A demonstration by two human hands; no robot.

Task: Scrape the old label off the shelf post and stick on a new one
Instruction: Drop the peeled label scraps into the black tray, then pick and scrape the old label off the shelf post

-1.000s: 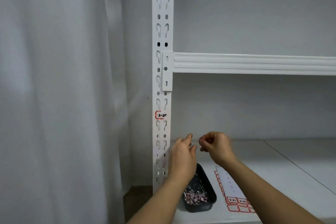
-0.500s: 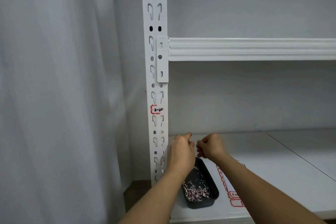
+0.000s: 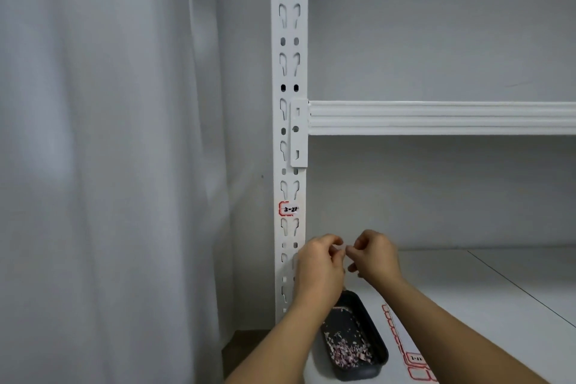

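Note:
The white slotted shelf post (image 3: pixel 289 121) carries a small label (image 3: pixel 288 209) with black writing and a red border that shows only on its left side. Just below and to the right of it, my left hand (image 3: pixel 321 271) and my right hand (image 3: pixel 375 259) meet fingertip to fingertip in front of the post's lower part. Both sets of fingers are curled and pinch a tiny pale sticker piece (image 3: pixel 342 249) between them; I cannot make out what is on it. Neither hand touches the post's label.
A black tray (image 3: pixel 374 368) with pink and white scrapings stands on the lower shelf board (image 3: pixel 486 284) under my hands. A sheet of red-bordered labels (image 3: pixel 416 363) lies to its right. A white beam (image 3: pixel 436 118) crosses above. A pale curtain (image 3: pixel 109 165) hangs to the left.
My hands have come together, and the left hand's fingers have curled to meet the right hand's pinch. The view dipped, then rose again.

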